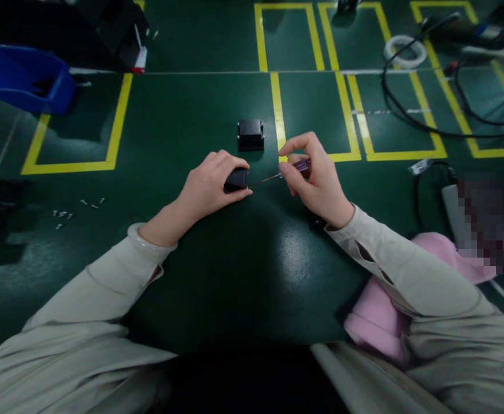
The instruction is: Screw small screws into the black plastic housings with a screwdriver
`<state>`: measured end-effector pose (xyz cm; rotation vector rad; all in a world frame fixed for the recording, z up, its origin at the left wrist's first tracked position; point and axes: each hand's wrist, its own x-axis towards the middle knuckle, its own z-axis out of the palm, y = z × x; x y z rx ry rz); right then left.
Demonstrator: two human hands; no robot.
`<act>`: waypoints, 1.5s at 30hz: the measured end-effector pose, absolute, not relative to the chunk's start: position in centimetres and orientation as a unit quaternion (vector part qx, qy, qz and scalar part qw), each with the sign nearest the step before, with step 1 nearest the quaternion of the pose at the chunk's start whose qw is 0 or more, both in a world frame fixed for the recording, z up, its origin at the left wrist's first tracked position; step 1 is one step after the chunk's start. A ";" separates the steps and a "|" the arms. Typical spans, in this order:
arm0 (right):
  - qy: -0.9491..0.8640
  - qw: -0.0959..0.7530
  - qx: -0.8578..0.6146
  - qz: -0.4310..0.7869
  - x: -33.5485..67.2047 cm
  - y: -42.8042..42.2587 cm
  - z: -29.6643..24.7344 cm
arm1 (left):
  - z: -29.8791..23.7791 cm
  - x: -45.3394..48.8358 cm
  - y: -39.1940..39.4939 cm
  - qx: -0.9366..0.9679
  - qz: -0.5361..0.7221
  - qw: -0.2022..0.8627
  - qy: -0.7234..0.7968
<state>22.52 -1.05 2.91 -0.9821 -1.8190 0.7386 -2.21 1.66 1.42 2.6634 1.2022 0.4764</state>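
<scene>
Noted a green desk (pixel 234 276) marked with yellow outlines (pixel 277 103). Found on it a black block (pixel 250 135), small screws (pixel 62 214), a blue bin (pixel 14 95) and a white ring (pixel 421 53).

- The block (pixel 235 180) is in the left hand (pixel 211 181).
- The screwdriver (pixel 302 167) is in the right hand (pixel 314 178), to the right of the block, with its tip at the block's right end.
- The second block (pixel 250 133) is on the counter (pixel 217 270), behind the first one.
- The screws (pixel 62 214) lie left of the left hand.
- The bin (pixel 23 80) is at the back left.
- The ring (pixel 419 52) is at the back right.
</scene>
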 end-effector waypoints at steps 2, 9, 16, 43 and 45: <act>-0.735 0.454 -0.398 0.308 22.5 -1.1 3.0 | 1.4 -2.2 1.7 0.897 0.162 0.087 0.402; -0.732 0.453 -0.406 0.308 22.5 -1.1 3.0 | 1.4 -2.3 1.7 0.897 0.158 0.087 0.403; -0.726 0.448 -0.412 0.321 22.4 -1.1 3.1 | 1.5 -2.3 1.7 0.895 0.155 0.097 0.407; -0.719 0.450 -0.419 0.323 22.4 -1.3 3.0 | 1.4 -2.2 1.7 0.894 0.160 0.094 0.407; -0.715 0.451 -0.419 0.332 22.4 -1.4 3.0 | 1.5 -2.2 1.7 0.895 0.158 0.094 0.406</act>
